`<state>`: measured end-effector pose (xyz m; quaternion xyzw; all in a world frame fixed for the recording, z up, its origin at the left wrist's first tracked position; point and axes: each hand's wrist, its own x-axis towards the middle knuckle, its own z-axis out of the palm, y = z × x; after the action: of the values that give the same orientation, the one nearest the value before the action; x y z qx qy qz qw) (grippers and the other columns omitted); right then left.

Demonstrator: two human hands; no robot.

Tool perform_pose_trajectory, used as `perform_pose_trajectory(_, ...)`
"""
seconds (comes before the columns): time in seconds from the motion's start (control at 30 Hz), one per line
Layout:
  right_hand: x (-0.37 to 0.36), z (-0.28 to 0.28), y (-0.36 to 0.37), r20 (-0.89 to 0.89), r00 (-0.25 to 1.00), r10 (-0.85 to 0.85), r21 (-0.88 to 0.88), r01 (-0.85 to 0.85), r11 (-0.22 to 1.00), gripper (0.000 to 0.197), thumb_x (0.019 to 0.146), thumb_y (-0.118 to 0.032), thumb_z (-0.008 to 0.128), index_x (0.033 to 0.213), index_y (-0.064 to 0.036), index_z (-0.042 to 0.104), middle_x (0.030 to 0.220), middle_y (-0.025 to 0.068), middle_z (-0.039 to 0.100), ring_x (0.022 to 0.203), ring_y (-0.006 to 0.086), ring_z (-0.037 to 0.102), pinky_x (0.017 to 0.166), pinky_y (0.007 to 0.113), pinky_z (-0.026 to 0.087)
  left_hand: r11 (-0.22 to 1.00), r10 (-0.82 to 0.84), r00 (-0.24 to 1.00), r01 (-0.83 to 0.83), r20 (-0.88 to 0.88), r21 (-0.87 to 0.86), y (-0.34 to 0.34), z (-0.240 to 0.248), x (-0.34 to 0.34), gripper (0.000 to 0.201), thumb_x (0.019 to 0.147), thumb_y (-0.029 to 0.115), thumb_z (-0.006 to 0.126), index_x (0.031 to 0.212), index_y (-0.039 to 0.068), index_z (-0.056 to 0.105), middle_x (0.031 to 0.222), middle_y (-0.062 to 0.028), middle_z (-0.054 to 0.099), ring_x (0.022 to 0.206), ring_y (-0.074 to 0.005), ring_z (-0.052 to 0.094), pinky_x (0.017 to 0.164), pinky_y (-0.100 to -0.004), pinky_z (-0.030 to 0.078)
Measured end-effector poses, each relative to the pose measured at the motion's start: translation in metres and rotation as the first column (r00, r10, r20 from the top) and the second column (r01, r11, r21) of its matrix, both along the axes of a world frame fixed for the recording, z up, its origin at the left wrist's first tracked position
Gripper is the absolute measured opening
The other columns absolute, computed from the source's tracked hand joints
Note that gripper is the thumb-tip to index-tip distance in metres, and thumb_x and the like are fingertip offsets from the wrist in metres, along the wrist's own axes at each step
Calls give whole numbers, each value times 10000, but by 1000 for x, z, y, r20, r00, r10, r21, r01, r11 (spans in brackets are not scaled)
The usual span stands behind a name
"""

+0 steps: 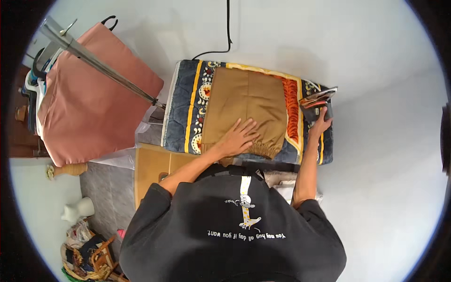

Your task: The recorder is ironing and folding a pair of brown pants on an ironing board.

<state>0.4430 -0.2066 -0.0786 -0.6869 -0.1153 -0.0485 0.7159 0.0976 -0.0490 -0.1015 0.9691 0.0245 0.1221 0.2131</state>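
A brown garment with a gathered elastic waistband (244, 101) lies spread on a thick patterned blanket (181, 105). My left hand (238, 138) rests on the garment near its waistband, palm down, fingers stretched out and apart. At the blanket's right end, my right hand (321, 123) is closed around the handle of a dark clothes iron (310, 112). The iron is beside the garment, not on it, and its shiny metal edge shows on the far side. My fingers partly hide the handle.
To the left, a metal rail (105, 68) carries hangers and a large pink cloth (98, 98). A black cable (229, 28) runs down the wall behind the blanket. A cardboard box (152, 164) stands by my left arm. A basket of cloth (84, 258) sits at lower left.
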Motion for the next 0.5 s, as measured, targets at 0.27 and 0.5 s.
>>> perform_pose_trajectory(0.27,-38,93,54,572,675,466,-685,80,724,551,691,-416,928,753,49,640,847,99,563,838,292,557,742,379,448,962,274,962,-274,11,3,14,26,-47,550,1007,417,569,1525,238,524,1699,-168,217,1579,-372,153,1244,-634,63)
perform_pose_trajectory(0.5,-144,62,157,246,219,944,-951,-132,278,455,744,-479,798,833,-33,796,1061,122,690,1146,313,586,1046,481,377,898,434,900,-428,-42,105,5,4,-56,690,926,539,606,1551,276,479,1708,-188,161,1571,-452,89,1169,-750,82)
